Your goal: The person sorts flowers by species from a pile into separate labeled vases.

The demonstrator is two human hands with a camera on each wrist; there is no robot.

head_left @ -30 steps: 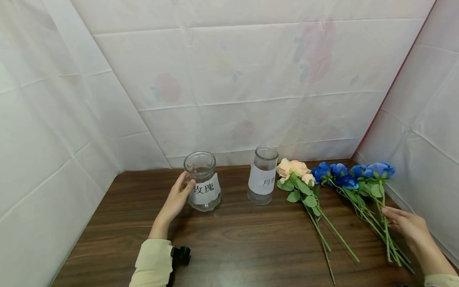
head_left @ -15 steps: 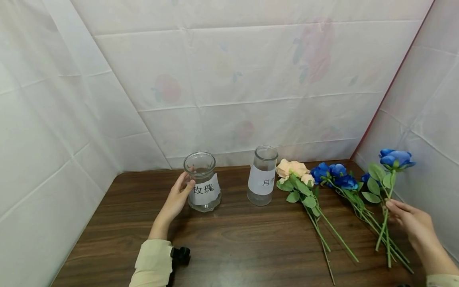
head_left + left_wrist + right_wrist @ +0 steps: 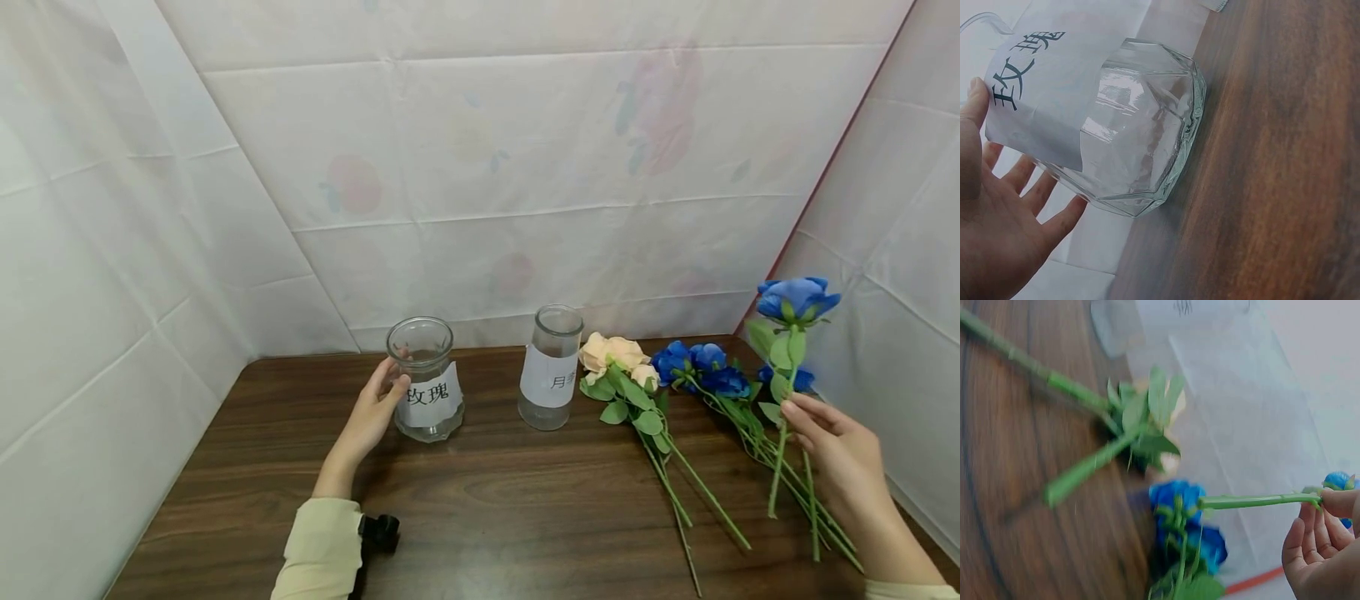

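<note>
My right hand [image 3: 843,446] pinches the green stem of a blue artificial flower [image 3: 797,302], holding it upright above the table with its bloom on top. In the right wrist view the cut end of that stem [image 3: 1241,501] points left, away from the thumb and fingers. Around the left side of a wide-rimmed glass vase [image 3: 431,429] my left hand [image 3: 372,406] is curved, thumb at its paper label [image 3: 1047,94] and fingers behind the glass. The vase stands upright on the table. More blue flowers [image 3: 708,367] lie at the right, near my right hand.
A taller glass vase [image 3: 546,415] with its own paper label stands right of the first. Cream flowers [image 3: 615,354] lie beside it, stems toward the front. White cloth [image 3: 465,167] hangs behind the wooden table [image 3: 480,517] and along both sides.
My right hand has lifted one blue flower from the bunch at the right, turned it upright and brought it slightly left. The left hand has stayed at the vase.
</note>
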